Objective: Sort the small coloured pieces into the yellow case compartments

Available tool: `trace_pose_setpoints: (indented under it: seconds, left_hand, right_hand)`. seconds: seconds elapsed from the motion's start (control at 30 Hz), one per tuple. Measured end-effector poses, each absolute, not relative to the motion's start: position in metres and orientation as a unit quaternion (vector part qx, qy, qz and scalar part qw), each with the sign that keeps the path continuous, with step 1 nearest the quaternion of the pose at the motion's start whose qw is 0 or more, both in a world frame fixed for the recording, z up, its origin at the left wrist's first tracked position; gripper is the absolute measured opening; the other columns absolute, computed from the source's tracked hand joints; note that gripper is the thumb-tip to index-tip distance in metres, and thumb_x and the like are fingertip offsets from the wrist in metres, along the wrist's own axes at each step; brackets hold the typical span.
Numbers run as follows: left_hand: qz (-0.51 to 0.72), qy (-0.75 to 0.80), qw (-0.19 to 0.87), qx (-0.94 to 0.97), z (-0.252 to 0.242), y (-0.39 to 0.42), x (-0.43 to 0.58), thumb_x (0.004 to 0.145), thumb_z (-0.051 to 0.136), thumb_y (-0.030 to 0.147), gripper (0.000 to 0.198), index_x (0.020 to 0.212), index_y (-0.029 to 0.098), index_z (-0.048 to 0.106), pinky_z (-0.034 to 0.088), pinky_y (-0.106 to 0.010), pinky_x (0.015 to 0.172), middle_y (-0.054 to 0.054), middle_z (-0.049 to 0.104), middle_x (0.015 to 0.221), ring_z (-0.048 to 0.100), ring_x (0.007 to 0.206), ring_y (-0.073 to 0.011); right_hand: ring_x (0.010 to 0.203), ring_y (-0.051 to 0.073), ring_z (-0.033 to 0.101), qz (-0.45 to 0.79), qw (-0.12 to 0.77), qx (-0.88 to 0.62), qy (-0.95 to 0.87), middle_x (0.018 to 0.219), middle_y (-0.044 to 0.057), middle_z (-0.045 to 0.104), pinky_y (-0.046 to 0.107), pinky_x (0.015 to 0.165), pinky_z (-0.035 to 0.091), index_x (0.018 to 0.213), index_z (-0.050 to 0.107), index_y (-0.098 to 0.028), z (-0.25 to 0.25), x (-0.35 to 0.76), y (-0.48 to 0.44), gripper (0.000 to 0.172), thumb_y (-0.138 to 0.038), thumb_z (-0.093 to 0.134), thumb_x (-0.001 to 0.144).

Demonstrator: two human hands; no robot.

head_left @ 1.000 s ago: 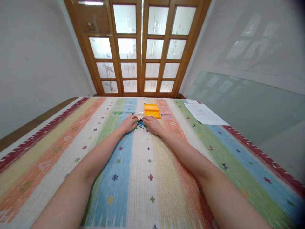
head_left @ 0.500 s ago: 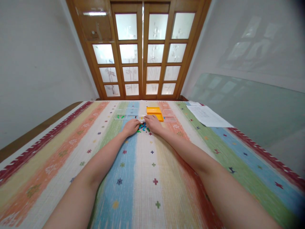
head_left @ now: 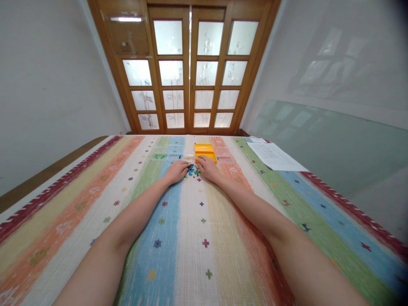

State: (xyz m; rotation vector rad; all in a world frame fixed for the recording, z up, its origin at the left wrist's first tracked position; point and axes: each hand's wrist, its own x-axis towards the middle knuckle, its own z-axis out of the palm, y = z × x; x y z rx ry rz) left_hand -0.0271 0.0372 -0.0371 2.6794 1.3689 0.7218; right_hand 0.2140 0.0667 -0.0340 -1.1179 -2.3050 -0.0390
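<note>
Between the two hands, toward the far end of the table, lies a loose pile of tiny blue, green and dark pieces, apparently plastic. They look light and stiff, hard to break but likely to skid or scatter when nudged; single pieces would probably be best pinched by their edges with the fingertips, pressed lightly against the cloth. Their exact shapes are too small to make out.

The bare left hand lies at the pile's left side, fingers together and bent inward. The bare right hand arches over its right side, fingers bent and pointing toward the left. How wide either pinch stands, and whether any piece is held, I cannot tell.

Just beyond the right hand sits an orange-yellow, rectangular two-part plastic tray, partly hidden by the fingers; its raised rims look like the nearest hard edges. To its left is a transparent, low-walled plastic box with small green pieces in its left part; to its right, another transparent plastic box.

Farther right, a white printed paper sheet lies well apart from the hands. The broadest room for moving seems to be nearer the body, where the multicoloured striped tablecloth stretches between the forearms.
</note>
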Motion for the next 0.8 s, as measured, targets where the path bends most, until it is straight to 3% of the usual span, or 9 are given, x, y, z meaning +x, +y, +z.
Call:
trace_pose_setpoints:
  seconds: [0.1,0.23,0.5,0.67,0.8]
  left_hand:
    - [0.21,0.413,0.042,0.885,-0.038,0.035,-0.023,0.105,0.045,0.032,0.047,0.144,0.017,0.066,0.038,-0.046,0.125,-0.014,0.062,0.152,0.054,0.143,-0.0272]
    - [0.203,0.42,0.062,0.882,-0.039,0.034,-0.024,0.108,0.039,0.034,0.051,0.146,0.012,0.063,0.035,-0.045,0.126,-0.017,0.061,0.153,0.054,0.144,-0.0272]
    - [0.288,0.441,0.119,0.842,-0.037,0.036,-0.028,0.108,0.037,0.038,0.046,0.131,0.02,0.073,0.043,-0.044,0.121,-0.011,0.073,0.137,0.064,0.131,-0.0248]
    - [0.402,0.477,0.232,0.747,-0.039,0.043,-0.03,0.108,0.037,0.045,0.05,0.121,0.02,0.077,0.05,-0.042,0.114,-0.01,0.077,0.127,0.069,0.121,-0.0246]
    - [0.468,0.492,0.335,0.653,-0.042,0.049,-0.034,0.096,0.057,0.049,0.042,0.116,0.019,0.078,0.057,-0.038,0.098,-0.009,0.079,0.118,0.073,0.104,-0.0236]
  right_hand:
    - [0.128,0.025,0.062,-0.002,0.301,-0.441,-0.846,0.14,0.014,0.067,0.039,0.112,0.047,0.129,0.074,-0.019,-0.04,0.223,0.065,0.033,-0.026,0.05,0.108]
    - [0.128,0.025,0.061,0.01,0.316,-0.445,-0.838,0.139,0.014,0.066,0.038,0.113,0.046,0.128,0.074,-0.018,-0.042,0.226,0.063,0.034,-0.026,0.048,0.108]
    - [0.127,0.024,0.061,0.013,0.304,-0.432,-0.849,0.137,0.013,0.067,0.037,0.112,0.046,0.128,0.075,-0.019,-0.038,0.222,0.059,0.034,-0.026,0.048,0.109]
    - [0.128,0.024,0.06,0.019,0.3,-0.429,-0.851,0.138,0.013,0.067,0.036,0.113,0.046,0.129,0.075,-0.018,-0.036,0.223,0.056,0.033,-0.026,0.049,0.11]
    - [0.127,0.024,0.061,0.03,0.31,-0.427,-0.849,0.138,0.013,0.067,0.037,0.113,0.046,0.131,0.074,-0.019,-0.037,0.223,0.054,0.033,-0.028,0.05,0.109]
